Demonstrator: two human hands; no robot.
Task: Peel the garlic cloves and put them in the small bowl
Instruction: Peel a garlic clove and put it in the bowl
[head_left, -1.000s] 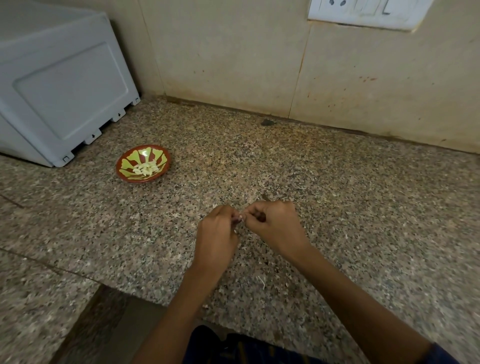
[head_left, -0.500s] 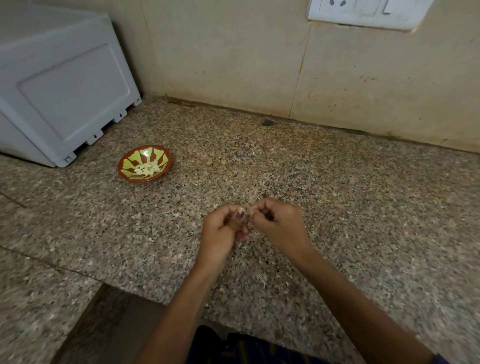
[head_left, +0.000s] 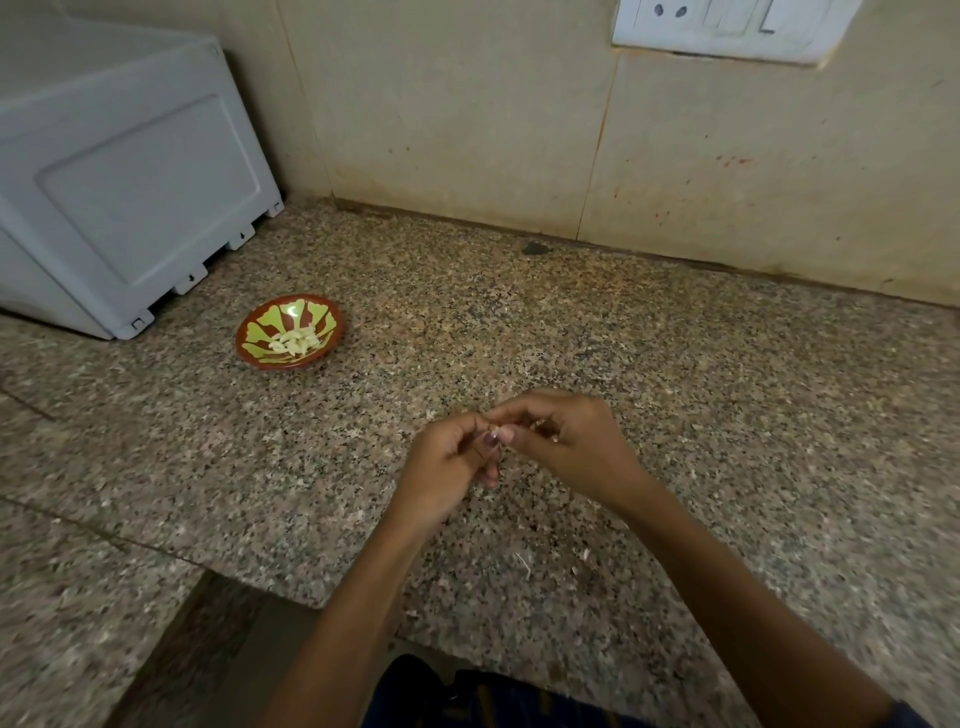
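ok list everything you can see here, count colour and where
small bowl: one, red-brown rim with yellow-green pattern, on the countertop left of centre
peeled garlic cloves: a small heap, count unclear, pale cream, inside the small bowl
garlic cloves in the hands: too hidden to count or confirm
garlic skin scraps: a few, whitish, on the countertop near its front edge
countertop: one, speckled brown-grey granite, across the view
appliance: one, white-grey, back left
switch plate: one, white, on the beige wall, top right
left hand: one, fingers curled, grip meets the right hand
right hand: one, fingers curled, above the countertop centre
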